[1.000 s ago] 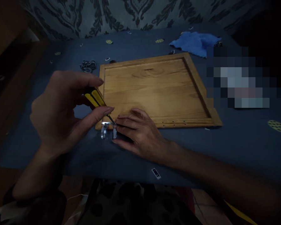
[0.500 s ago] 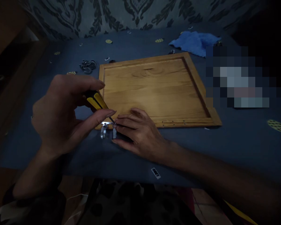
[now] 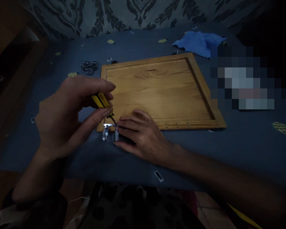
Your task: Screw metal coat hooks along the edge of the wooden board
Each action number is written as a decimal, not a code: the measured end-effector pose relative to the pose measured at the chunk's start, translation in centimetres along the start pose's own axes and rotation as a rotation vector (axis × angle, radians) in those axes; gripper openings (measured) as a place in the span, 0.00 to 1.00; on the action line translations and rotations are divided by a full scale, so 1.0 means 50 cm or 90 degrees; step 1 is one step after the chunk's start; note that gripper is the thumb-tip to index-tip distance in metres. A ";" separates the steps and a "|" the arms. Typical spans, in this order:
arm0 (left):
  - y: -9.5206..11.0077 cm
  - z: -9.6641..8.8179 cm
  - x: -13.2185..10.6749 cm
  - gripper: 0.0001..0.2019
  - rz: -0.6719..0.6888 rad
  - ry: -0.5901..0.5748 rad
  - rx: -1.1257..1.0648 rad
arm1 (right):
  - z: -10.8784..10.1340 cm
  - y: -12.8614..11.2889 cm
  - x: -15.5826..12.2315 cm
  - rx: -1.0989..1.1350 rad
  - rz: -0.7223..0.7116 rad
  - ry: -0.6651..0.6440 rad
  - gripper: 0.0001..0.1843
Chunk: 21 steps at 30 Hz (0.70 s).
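My left hand (image 3: 69,113) grips a yellow and black screwdriver (image 3: 102,102), its tip set down on a shiny metal hook bracket (image 3: 109,131) at the near left corner of a wooden board (image 3: 154,90). My right hand (image 3: 140,133) rests flat beside the bracket, its fingertips pressed against the bracket and the board's near edge. The board lies flat on a dark blue cloth. A row of small holes (image 3: 178,124) runs along the board's near rim.
Several loose metal hooks (image 3: 89,66) lie beyond the board's far left corner. A crumpled blue cloth (image 3: 199,43) sits at the back right. Small labels and yellow patterned spots dot the blue table cover (image 3: 240,143). A patterned wall stands behind.
My left hand has turned and shifted slightly right round the screwdriver handle, fingers now further over it. My right hand and the bracket have stayed in place.
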<state>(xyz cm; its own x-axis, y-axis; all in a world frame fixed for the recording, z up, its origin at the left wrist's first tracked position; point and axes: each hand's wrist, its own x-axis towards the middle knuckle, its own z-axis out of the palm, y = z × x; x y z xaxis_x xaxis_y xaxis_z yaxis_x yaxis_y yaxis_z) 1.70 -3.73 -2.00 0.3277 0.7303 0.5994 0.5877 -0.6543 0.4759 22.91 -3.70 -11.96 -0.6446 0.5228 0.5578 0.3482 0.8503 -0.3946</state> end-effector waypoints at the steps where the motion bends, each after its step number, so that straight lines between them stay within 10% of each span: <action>1: 0.001 -0.001 0.001 0.23 -0.002 -0.009 0.002 | 0.000 0.000 0.000 -0.003 0.001 -0.002 0.16; 9: 0.032 -0.005 -0.002 0.18 -0.100 -0.066 -0.027 | 0.001 -0.001 0.003 -0.008 0.005 -0.007 0.15; 21: 0.015 0.011 -0.009 0.22 -0.069 0.091 -0.093 | -0.003 0.003 -0.004 -0.004 -0.003 -0.007 0.16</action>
<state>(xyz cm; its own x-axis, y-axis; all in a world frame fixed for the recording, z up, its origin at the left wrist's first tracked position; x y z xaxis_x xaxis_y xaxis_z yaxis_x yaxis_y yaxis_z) 2.38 -4.45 -2.26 0.1547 0.7690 0.6202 0.4971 -0.6031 0.6238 23.17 -3.67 -12.01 -0.6535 0.5184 0.5516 0.3498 0.8530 -0.3873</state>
